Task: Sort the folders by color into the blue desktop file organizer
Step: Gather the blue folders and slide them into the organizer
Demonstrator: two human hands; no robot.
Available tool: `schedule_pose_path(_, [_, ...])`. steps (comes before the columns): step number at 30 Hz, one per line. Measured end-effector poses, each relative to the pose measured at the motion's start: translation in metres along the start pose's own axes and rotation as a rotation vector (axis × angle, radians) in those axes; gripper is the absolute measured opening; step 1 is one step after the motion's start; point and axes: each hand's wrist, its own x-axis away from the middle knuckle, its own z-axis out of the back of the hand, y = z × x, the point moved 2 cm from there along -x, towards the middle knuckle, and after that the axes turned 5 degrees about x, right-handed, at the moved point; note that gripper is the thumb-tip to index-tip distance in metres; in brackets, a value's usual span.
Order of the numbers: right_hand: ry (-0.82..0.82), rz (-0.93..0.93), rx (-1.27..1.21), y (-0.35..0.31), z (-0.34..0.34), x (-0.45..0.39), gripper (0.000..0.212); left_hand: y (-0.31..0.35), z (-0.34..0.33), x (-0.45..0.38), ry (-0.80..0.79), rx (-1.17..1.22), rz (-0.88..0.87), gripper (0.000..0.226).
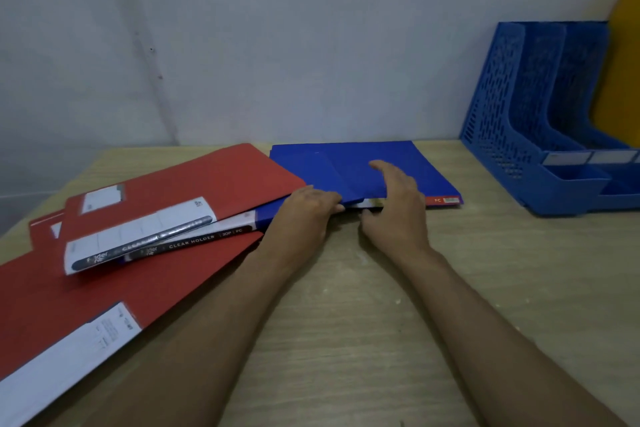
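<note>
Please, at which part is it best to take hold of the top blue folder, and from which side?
Probably its near edge, approached from the front. The top blue folder lies flat on the table, so only an edge offers a grip. The left hand and right hand already hold that edge, which looks slightly lifted.

Both hands (356, 204) forward, fingers curled

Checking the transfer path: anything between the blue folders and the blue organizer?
Nothing. In the head view, only bare wooden desk separates the flat blue plastic folders from the blue perforated plastic desktop file organizer.
</note>
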Motion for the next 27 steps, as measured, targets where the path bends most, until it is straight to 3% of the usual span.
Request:
schedule_pose_path(2, [-0.088, 0.175, -0.074, -0.007, -0.001, 0.003, 0.069, 0.000, 0.004, 0.002, 0.013, -0.003, -0.018, 0.016])
schedule_pose_path(4, [-0.099, 0.270, -0.061, -0.012, -0.002, 0.005, 0.049, -0.001, 0.006, 0.005, 0.025, 0.008, -0.026, 0.017])
schedule_pose_path(8, [0.009, 0.243, -0.022, -0.014, 0.003, -0.001, 0.032, -0.002, 0.013, 0.010, 0.054, -0.030, 0.053, 0.027])
schedule_pose_path(11, [0.141, 0.129, -0.114, -0.007, 0.011, -0.005, 0.039, -0.009, 0.019, 0.010, 0.030, -0.148, 0.191, 0.040])
schedule_pose_path(16, [0.295, -0.188, -0.238, 0.013, 0.018, -0.010, 0.047, -0.023, 0.026, 0.011, -0.014, -0.263, 0.344, 0.037])
schedule_pose_path(20, [0.461, -0.476, -0.370, 0.039, 0.031, -0.020, 0.047, -0.027, 0.024, 0.012, -0.092, -0.278, 0.361, 0.025])
schedule_pose_path(22, [0.457, -0.571, -0.476, 0.052, 0.037, -0.022, 0.044, -0.027, 0.017, 0.011, -0.168, -0.286, 0.314, 0.026])
schedule_pose_path(24, [0.377, -0.499, -0.487, 0.049, 0.039, -0.019, 0.039, -0.027, 0.012, 0.011, -0.200, -0.318, 0.277, 0.034])
schedule_pose_path(27, [0.279, -0.002, -0.208, 0.018, 0.041, -0.008, 0.057, -0.025, 0.011, 0.009, -0.160, -0.322, 0.255, 0.034])
